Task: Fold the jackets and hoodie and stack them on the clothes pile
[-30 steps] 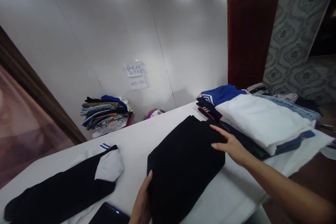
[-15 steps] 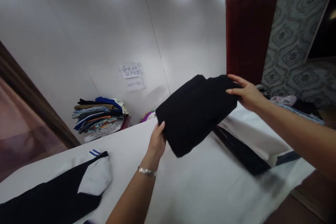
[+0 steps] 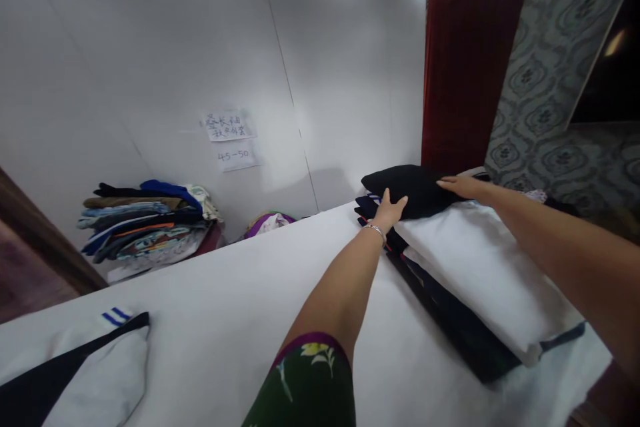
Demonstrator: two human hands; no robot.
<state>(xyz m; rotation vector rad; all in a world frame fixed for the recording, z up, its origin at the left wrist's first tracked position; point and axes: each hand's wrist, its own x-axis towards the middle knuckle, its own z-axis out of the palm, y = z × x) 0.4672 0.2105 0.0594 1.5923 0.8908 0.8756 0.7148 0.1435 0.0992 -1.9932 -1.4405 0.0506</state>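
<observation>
A folded black garment [image 3: 407, 188] rests on top of a clothes pile at the back right of the white table. Against its front edge lies my left hand [image 3: 391, 215], thumb and finger spread apart on the cloth; its other fingers are hidden. My right hand [image 3: 463, 187] reaches over the garment's right end, fingers stretched out and touching it. Beneath and in front of it is a folded white garment [image 3: 480, 267], with dark folded clothes [image 3: 445, 313] under that.
On the table's left lies a black and white garment [image 3: 100, 373] with blue stripes. A tall stack of folded clothes [image 3: 150, 220] stands beyond the table's far edge, near a purple-rimmed bundle [image 3: 270, 221]. Paper notes [image 3: 233, 140] hang on the white wall. A red door [image 3: 465, 67] is behind the pile.
Both hands have moved right and away from me, carrying the black garment from above the table onto the pile. My fingers have loosened on it. The view has turned right.
</observation>
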